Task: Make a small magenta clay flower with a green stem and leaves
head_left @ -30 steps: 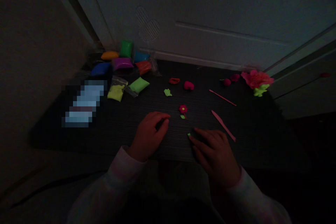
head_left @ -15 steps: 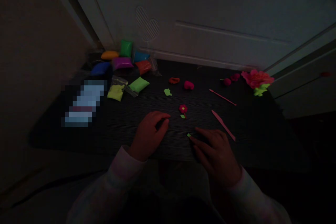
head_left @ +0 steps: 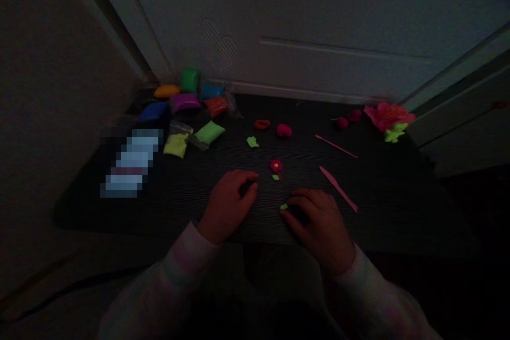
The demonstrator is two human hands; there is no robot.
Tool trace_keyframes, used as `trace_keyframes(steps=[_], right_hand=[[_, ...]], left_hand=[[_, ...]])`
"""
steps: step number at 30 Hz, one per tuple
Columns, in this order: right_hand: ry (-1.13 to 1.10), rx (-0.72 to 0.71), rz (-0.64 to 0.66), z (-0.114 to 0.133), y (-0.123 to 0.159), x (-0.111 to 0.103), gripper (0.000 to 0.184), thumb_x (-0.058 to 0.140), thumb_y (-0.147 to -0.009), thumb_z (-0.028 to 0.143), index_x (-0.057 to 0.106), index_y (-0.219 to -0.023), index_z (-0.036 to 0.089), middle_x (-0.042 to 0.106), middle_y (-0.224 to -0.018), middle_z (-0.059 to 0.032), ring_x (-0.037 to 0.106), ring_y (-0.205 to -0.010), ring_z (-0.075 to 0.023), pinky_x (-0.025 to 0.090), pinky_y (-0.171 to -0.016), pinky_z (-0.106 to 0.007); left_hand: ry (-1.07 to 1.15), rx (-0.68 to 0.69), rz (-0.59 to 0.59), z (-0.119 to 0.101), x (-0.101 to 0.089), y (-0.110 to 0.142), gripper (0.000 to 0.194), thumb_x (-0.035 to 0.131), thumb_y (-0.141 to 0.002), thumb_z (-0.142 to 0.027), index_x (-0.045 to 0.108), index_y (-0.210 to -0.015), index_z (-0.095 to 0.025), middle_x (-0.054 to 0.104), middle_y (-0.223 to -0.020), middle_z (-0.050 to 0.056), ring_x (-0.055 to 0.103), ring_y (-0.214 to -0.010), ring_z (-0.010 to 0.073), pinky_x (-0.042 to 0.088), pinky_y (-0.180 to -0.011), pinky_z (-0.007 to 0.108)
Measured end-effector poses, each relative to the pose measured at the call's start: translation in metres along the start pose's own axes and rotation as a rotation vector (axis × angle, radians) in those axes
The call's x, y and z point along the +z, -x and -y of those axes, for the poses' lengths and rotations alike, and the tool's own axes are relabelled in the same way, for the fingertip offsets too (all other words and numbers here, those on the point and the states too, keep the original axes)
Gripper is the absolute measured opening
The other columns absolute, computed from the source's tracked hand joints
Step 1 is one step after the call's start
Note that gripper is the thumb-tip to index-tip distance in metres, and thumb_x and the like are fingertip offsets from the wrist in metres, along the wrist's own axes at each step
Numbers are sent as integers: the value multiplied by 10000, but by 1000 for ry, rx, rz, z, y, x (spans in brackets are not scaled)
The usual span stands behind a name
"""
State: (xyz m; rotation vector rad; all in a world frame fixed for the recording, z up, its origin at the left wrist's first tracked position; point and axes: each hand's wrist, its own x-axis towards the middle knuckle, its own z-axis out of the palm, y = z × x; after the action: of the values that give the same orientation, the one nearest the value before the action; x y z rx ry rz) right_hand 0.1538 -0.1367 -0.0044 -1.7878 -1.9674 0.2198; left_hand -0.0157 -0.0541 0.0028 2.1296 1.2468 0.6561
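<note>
The scene is dim. My right hand (head_left: 319, 226) rests on the dark table (head_left: 398, 207) with its fingers curled and pinched round a tiny green clay piece (head_left: 283, 206) at the fingertips. My left hand (head_left: 229, 203) lies on the table to the left, its fingers loosely curled with nothing seen in them. Just beyond both hands sits a small pink clay flower (head_left: 275, 166) with a green leaf bit (head_left: 275, 177) under it.
Several coloured clay packets (head_left: 187, 101) lie at the back left, with two green ones (head_left: 209, 132) nearer. Red and pink clay lumps (head_left: 284, 129), a green scrap (head_left: 252, 142), two pink modelling tools (head_left: 338, 188) and a large pink clay flower (head_left: 388, 116) lie further back. A white door stands behind.
My right hand's fingers have curled in and closed round the green clay piece, pulling slightly left. The view has shifted a little. My left hand has hardly moved.
</note>
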Motion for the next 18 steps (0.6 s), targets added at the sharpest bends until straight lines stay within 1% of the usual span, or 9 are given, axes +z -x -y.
trace_keyframes(steps=[5, 8, 12, 14, 16, 18], right_hand=[[-73, 7, 56, -3, -5, -4, 95, 563, -743, 219, 581, -832, 193, 615, -919, -47, 534, -872, -203, 387, -763, -386], [-130, 9, 102, -8, -13, -12, 88, 547, -747, 181, 561, -831, 198, 629, -889, -28, 554, -852, -181, 406, -766, -361], [-203, 43, 182, -16, -33, -24, 100, 520, -761, 175, 545, -854, 202, 636, -822, 1, 583, -768, -133, 450, -684, -278], [-218, 60, 248, -22, -46, -28, 98, 514, -762, 174, 545, -850, 205, 638, -805, 12, 589, -741, -127, 451, -673, -274], [-228, 21, 313, -29, -58, -31, 116, 506, -767, 170, 552, -867, 205, 642, -817, 12, 590, -740, -124, 447, -685, -277], [-251, -59, 364, -35, -67, -31, 144, 489, -783, 164, 565, -899, 202, 641, -851, 4, 586, -770, -118, 442, -702, -267]], left_hand=[[18, 31, 86, -12, 4, -2, 166, 489, -783, -201, 566, -926, -164, 595, -907, 30, 544, -876, 156, 442, -794, 316], [20, 68, 99, -15, 8, -3, 161, 489, -785, -191, 562, -927, -165, 591, -909, 24, 537, -888, 149, 435, -807, 317], [14, 83, 107, -13, 9, -3, 162, 480, -792, -185, 555, -933, -157, 589, -904, 27, 533, -875, 142, 437, -788, 312], [8, 96, 109, -11, 9, -3, 165, 479, -793, -183, 555, -938, -155, 587, -910, 31, 529, -877, 143, 434, -786, 314], [3, 112, 104, -10, 9, -2, 170, 481, -794, -180, 554, -945, -158, 584, -915, 33, 523, -880, 144, 433, -786, 317], [-3, 131, 100, -11, 10, -2, 168, 477, -797, -171, 554, -946, -162, 583, -911, 32, 519, -872, 143, 434, -780, 317]])
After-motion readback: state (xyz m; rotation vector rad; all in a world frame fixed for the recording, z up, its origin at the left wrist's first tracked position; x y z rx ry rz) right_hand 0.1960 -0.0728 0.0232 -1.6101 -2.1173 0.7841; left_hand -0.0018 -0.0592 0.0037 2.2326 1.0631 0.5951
